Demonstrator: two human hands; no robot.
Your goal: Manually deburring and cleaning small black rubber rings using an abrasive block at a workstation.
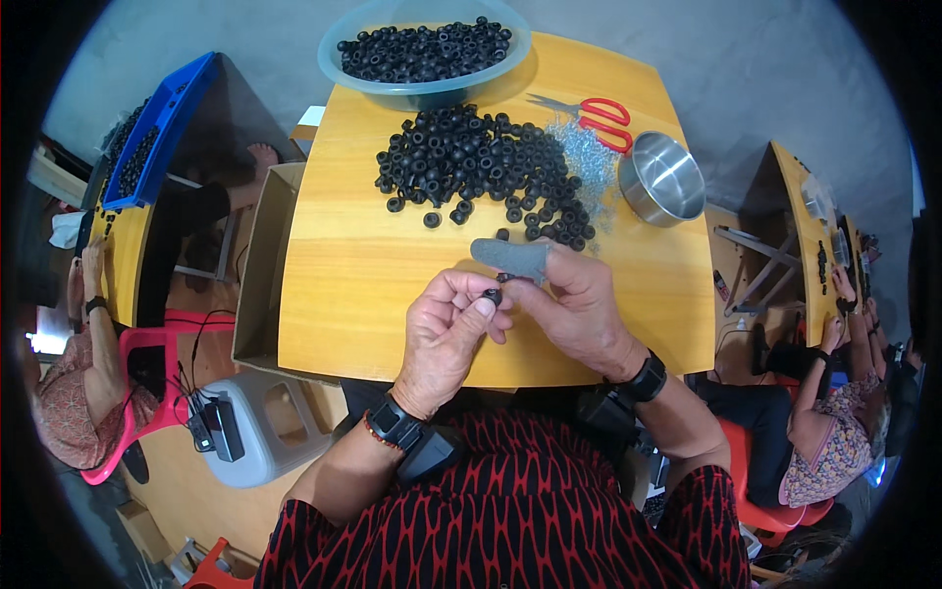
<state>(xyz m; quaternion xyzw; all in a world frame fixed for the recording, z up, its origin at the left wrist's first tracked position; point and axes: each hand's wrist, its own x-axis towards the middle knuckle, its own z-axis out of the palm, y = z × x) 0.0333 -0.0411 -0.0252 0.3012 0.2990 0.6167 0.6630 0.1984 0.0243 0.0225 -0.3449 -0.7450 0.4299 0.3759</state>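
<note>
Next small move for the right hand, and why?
I'd probably lower the right hand's finger with the grey cover toward its thumb, close by the black ring. The left hand already pinches that ring, and the right thumb is near it, but the covered finger stands apart from that thumb.

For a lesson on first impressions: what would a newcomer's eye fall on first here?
First, probably the heap of black ring-like pieces on the yellow table, with more in the translucent bowl at its far edge. To the heap's right lie red-handled scissors, silvery bits and a round metal bowl. Nearer, the left hand pinches one black piece, while a grey cover wraps a finger of the right hand.
</note>
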